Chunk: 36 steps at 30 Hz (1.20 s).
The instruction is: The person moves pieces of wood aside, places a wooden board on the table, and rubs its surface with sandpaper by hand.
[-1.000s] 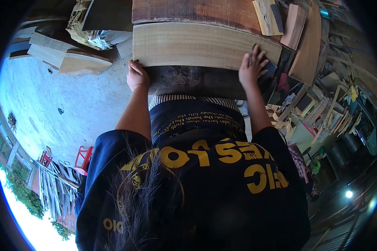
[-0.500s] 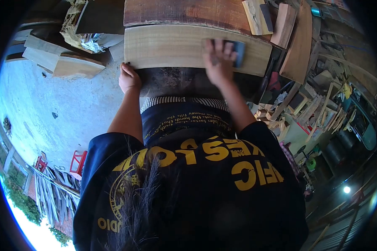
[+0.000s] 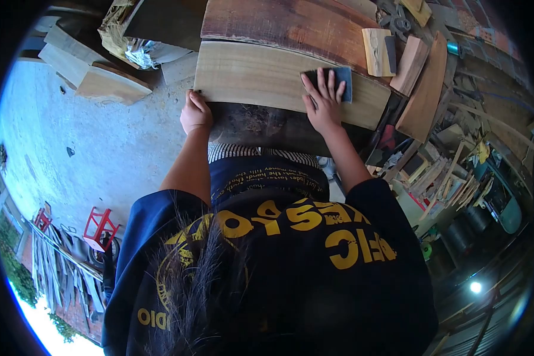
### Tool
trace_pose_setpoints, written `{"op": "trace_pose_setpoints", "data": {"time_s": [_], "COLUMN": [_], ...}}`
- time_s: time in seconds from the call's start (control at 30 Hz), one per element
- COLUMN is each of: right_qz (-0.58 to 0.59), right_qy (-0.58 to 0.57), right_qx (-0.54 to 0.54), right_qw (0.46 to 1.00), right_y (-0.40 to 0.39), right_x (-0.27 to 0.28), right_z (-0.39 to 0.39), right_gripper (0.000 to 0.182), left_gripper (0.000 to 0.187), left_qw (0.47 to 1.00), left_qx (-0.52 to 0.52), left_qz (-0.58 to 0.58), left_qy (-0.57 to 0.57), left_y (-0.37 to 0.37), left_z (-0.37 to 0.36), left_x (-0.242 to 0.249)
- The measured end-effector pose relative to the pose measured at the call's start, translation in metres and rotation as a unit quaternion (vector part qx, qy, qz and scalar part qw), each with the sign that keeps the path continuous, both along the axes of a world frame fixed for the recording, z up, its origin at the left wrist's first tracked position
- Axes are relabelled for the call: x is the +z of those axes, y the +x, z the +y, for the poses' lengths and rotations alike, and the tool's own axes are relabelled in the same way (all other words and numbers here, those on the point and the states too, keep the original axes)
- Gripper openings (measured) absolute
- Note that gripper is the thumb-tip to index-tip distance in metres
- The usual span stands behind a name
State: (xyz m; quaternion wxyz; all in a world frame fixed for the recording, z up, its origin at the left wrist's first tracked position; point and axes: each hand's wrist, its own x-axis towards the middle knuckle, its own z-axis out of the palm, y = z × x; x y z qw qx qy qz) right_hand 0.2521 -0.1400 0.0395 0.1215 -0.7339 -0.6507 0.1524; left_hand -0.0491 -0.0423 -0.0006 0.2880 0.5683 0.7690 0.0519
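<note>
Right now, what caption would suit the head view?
Right hand spread over a dark sheet, on a pale board; left hand at its corner.

Bare left hand [image 3: 196,113] seen closed, fingers curled; bare left forearm [image 3: 186,163] held extended forward. Bare right hand [image 3: 324,102] laid palm down, fingers spread and pointed forward. Bare right forearm [image 3: 345,155] angled inward from the elbow toward the wrist. The hands are held well apart.
</note>
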Motion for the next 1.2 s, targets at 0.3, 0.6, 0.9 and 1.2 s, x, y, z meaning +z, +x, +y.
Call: {"op": "trace_pose_setpoints", "data": {"time_s": [0.3, 0.6, 0.9, 1.2], "right_qz": [-0.096, -0.089, -0.108, -0.066], "right_qy": [-0.005, -0.104, 0.017, -0.071], "right_qx": [0.051, 0.096, 0.202, 0.150], "right_qw": [0.994, 0.986, 0.973, 0.984], "right_y": [-0.069, 0.001, -0.064, 0.002], "right_x": [-0.012, 0.013, -0.011, 0.011], "right_z": [0.132, -0.020, 0.144, 0.011], "right_gripper": [0.048, 0.049, 0.053, 0.054], "left_gripper": [0.040, 0.035, 0.044, 0.037], "left_qw": [1.000, 1.000, 0.998, 0.999], "left_qx": [-0.013, -0.022, -0.012, -0.021], "left_qz": [-0.003, -0.006, -0.012, 0.003], "left_qy": [-0.009, -0.019, -0.057, -0.029], "left_y": [0.004, 0.002, 0.002, 0.002], "left_z": [0.005, 0.003, 0.006, 0.003], "left_x": [0.017, 0.010, 0.018, 0.013]}}
